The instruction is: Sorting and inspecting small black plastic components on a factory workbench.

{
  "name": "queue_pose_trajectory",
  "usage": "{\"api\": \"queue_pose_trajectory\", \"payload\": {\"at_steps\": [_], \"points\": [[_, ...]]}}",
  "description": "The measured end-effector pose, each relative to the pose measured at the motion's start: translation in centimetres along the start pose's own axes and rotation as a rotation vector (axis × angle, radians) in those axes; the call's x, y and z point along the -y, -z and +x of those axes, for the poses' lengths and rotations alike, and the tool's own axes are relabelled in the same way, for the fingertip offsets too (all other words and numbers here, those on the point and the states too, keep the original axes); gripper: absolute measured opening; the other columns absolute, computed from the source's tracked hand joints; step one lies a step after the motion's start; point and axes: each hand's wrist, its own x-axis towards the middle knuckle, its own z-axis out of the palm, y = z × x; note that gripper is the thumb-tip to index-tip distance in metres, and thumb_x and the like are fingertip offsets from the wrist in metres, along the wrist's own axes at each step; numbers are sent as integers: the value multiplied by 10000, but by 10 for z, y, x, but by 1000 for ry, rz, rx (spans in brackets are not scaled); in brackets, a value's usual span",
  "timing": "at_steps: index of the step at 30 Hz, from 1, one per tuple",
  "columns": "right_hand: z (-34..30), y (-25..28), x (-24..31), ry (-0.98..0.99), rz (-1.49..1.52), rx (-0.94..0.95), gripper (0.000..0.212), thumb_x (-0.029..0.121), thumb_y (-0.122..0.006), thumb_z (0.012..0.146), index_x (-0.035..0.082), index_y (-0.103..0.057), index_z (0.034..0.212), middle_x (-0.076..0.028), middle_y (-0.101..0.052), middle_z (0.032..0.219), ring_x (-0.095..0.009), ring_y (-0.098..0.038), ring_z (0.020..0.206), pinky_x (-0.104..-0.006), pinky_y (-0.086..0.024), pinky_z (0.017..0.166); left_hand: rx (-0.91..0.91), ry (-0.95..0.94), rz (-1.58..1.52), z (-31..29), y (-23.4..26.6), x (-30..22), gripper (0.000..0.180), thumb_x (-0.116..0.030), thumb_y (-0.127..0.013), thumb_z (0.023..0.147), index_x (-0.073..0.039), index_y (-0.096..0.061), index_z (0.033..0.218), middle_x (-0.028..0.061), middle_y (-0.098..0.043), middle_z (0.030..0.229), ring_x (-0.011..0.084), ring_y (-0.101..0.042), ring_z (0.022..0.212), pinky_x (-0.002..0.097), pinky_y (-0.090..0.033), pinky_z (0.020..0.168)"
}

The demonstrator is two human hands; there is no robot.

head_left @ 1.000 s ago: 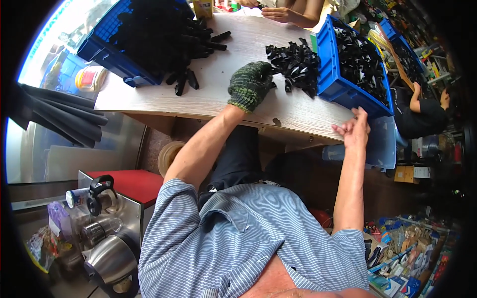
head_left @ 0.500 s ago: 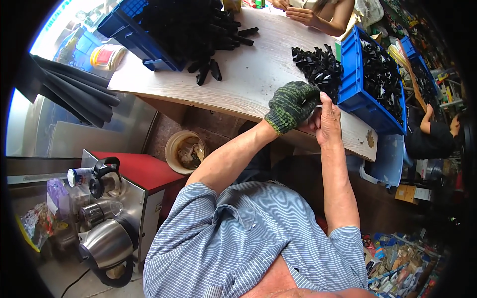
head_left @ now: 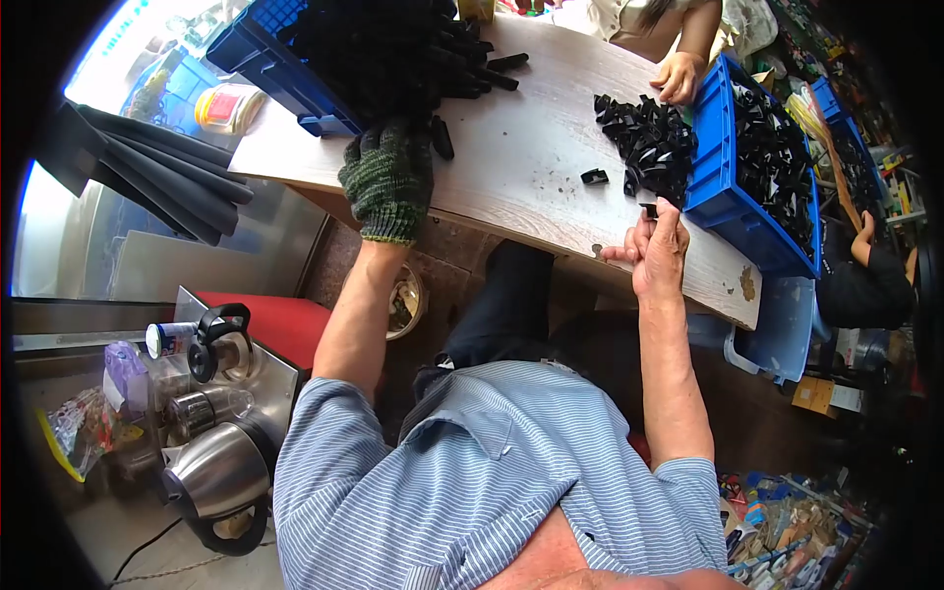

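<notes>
My left hand (head_left: 386,182), in a dark green knitted glove, reaches over the table's front edge onto the near end of a pile of long black plastic pieces (head_left: 393,59). Its fingertips are hidden against the dark pile, so whether they grip a piece does not show. One long black piece (head_left: 442,138) lies just right of the glove. My bare right hand (head_left: 661,251) pinches a small black plastic piece (head_left: 649,209) between thumb and finger, near a heap of short black pieces (head_left: 644,143). A single short piece (head_left: 594,177) lies apart, left of that heap.
A tilted blue crate (head_left: 280,69) stands behind the pile; another blue crate (head_left: 710,162), full of black pieces, is at right. Across the table (head_left: 531,128), a co-worker's hand (head_left: 678,79) touches the heap. A bucket (head_left: 418,305) and a steel kettle (head_left: 221,472) are lower left.
My hands were together over the front edge; they are now apart. The gloved left hand has moved left to the long pieces. A co-worker's hand has come down to the heap.
</notes>
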Motion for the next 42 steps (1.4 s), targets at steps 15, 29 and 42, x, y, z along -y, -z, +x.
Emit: {"api": "queue_pose_trajectory", "payload": {"at_steps": [15, 29, 42], "points": [[-2, -2, 0, 31, -27, 12, 406, 397, -476, 976, 82, -512, 722, 42, -250, 460, -95, -348, 392, -405, -569, 424, 220, -285, -111, 3, -10, -24, 86, -184, -649, 803, -165, -697, 872, 122, -662, 924, 338, -619, 921, 474, -497, 793], [-5, -2, 2, 20, 50, -25, 401, 401, -465, 971, 68, -524, 756, 33, -245, 465, -106, -327, 393, -421, -565, 437, 469, -365, -263, 0, 1, -68, 239, -281, -656, 865, -72, -668, 980, 128, -655, 813, 319, -625, 791, 439, -508, 722], [-7, -2, 0, 62, 35, -6, 417, 400, -466, 982, 88, -498, 708, 38, -263, 472, -100, -353, 390, -404, -575, 439, 332, -342, -109, -5, -14, -46, 176, -213, -616, 885, -98, -665, 1008, 117, -667, 927, 329, -613, 848, 466, -504, 739]]}}
